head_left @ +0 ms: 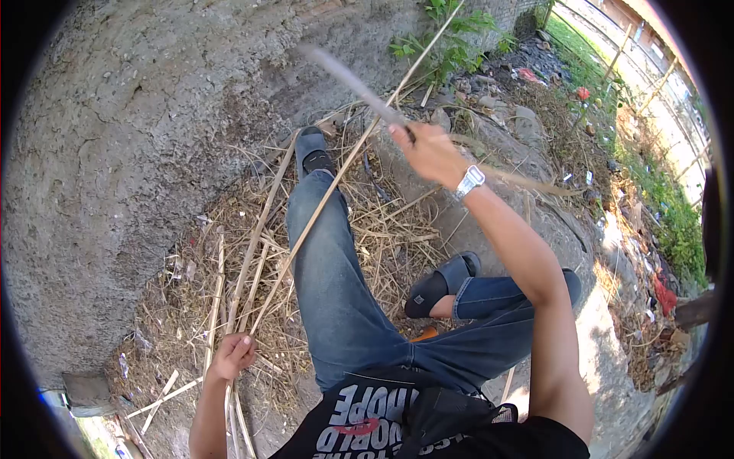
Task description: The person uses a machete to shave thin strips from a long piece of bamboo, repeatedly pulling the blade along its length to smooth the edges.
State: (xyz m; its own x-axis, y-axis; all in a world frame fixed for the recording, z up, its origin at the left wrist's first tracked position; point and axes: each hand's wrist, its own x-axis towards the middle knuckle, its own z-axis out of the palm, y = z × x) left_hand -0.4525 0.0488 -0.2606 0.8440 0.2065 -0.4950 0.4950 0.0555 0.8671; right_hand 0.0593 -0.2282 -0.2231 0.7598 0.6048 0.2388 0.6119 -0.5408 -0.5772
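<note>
My left hand (233,356), low on the left, is closed around the near end of a long thin bamboo strip (329,195). The strip slants up across my left trouser leg toward the wall and out of view at the top. My right hand (430,153) grips a long-bladed knife (348,83), its handle mostly hidden in my fingers. Motion blurs the blade, which points up and left and crosses the strip in this view. A flat curved strip (527,180) shows behind my right wrist, which wears a pale watch (470,180).
A rough wall (138,153) rises on the left. Shavings (382,237) and longer bamboo pieces (256,245) litter the ground between my sandalled feet. A large rock (501,138) lies to the right, a leafy plant (451,38) beyond. Rubbish and grass line the right side.
</note>
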